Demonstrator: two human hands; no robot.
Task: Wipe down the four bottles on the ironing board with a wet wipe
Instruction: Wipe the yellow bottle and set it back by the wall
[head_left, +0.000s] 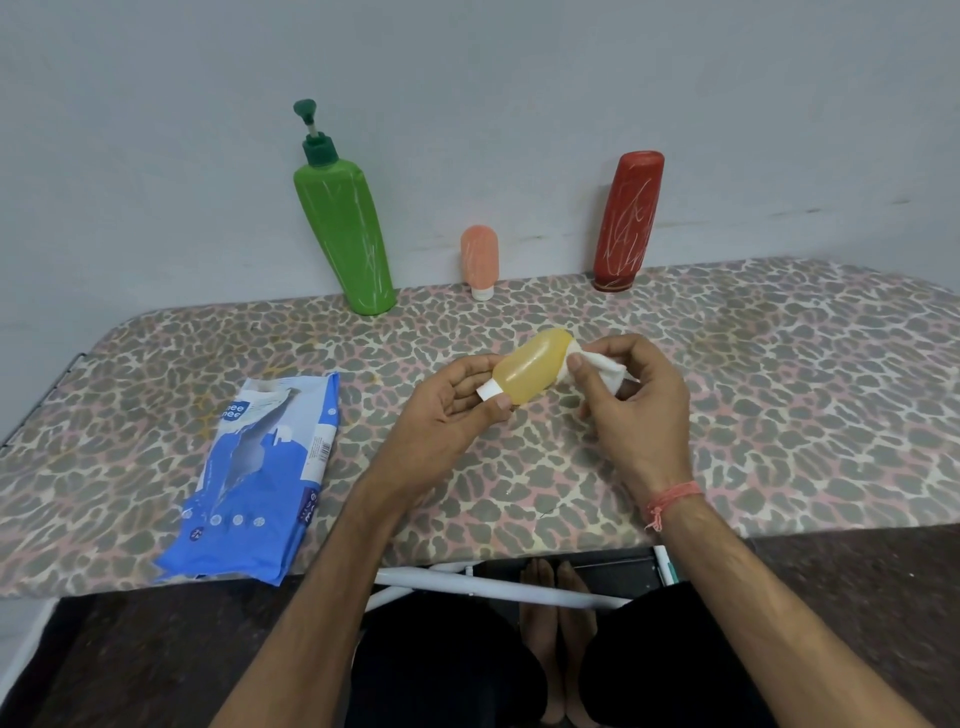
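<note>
Between my two hands, raised just above the ironing board (727, 374), lies the yellow bottle (530, 370), tilted with its white cap toward me. My left hand (447, 410) pinches the cap end between thumb and curled fingers. My right hand (631, 395) holds the folded wet wipe (602, 366) bunched in thumb and fingertips, pressed against the bottle's rounded far end.

To wipe well, I judge that I should:
- hold the cap firmly and turn the bottle with the left hand;
- draw the wipe along the body toward the cap;
- refold to a clean face when soiled.

Beyond my hands, against the wall, stand the green pump bottle (343, 234), the small pink bottle (479, 260) and the red bottle (627, 221), whose scribbled marks suggest they are not yet wiped. Left of my left hand lies the wipe pack (265, 483).
</note>
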